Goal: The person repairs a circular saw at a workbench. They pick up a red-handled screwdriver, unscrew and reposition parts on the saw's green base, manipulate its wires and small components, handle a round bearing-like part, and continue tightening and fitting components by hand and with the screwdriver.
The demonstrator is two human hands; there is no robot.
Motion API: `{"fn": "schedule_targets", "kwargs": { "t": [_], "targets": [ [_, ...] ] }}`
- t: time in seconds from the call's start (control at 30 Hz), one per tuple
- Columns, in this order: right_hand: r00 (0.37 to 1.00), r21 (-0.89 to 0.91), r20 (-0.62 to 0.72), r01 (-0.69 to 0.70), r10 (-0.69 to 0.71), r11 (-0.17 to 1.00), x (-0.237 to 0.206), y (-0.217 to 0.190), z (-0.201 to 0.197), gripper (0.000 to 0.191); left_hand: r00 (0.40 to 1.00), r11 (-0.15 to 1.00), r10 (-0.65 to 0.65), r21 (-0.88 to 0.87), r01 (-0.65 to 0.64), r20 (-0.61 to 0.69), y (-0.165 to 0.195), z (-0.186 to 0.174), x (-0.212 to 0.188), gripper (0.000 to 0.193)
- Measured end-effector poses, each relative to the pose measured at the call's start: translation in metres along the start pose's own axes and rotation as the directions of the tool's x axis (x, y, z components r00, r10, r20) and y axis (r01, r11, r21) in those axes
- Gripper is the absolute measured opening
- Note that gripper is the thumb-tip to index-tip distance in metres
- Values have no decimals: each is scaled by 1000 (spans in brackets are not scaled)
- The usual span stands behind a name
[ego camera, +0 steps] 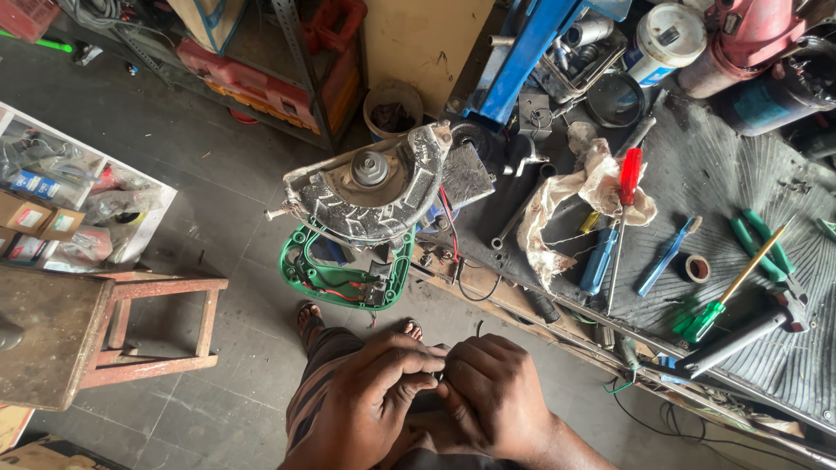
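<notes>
Both hands, the left (370,396) at about seven o'clock in the view and the right (496,396) at about five o'clock, are bare, with no gloves, rings or watch showing, and the forearms carry no sleeves. The legs wear a garment striped in dark and reddish-brown bands (318,383). Open sandals with dark straps (308,315) leave the toes uncovered, toward twelve o'clock from the hands.

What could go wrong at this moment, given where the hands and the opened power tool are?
The opened power tool overhangs the bench edge, so a tug on its loose wires might pull it down toward the feet. The left hand and right hand pinch something small and mostly hidden between them; it may slip and drop to the floor.
</notes>
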State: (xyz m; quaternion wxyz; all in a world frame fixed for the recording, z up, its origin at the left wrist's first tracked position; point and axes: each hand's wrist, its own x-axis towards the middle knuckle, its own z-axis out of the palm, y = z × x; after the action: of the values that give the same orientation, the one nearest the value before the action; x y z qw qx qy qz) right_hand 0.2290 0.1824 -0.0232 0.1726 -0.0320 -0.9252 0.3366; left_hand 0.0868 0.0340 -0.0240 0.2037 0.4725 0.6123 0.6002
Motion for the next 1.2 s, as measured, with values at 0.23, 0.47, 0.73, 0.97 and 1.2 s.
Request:
{"fn": "schedule_targets", "kwargs": {
  "t": [0.23,0.47,0.73,0.97,1.2],
  "targets": [
    [1000,14,2,-19,19,1000,-4,1,-2,23,1000,1000,-6,26,6,1,2,2,0,28],
    [1000,13,-21,-11,12,1000,-6,0,-4,22,1000,999,-5,34,5,13,3,6,-2,27],
    [999,93,-54,3,2,996,-15,4,-3,18,999,997,32,70,-33,14,5,7,-1,24],
    [957,97,-285,80,-50,992,-20,1,2,33,963,957,-263,-113,269,65,0,9,-9,18],
    [937,171,-342,-9,68,985,-22,-3,9,26,999,996,-33,-78,34,19,-9,9,-16,18]
  ]
}}
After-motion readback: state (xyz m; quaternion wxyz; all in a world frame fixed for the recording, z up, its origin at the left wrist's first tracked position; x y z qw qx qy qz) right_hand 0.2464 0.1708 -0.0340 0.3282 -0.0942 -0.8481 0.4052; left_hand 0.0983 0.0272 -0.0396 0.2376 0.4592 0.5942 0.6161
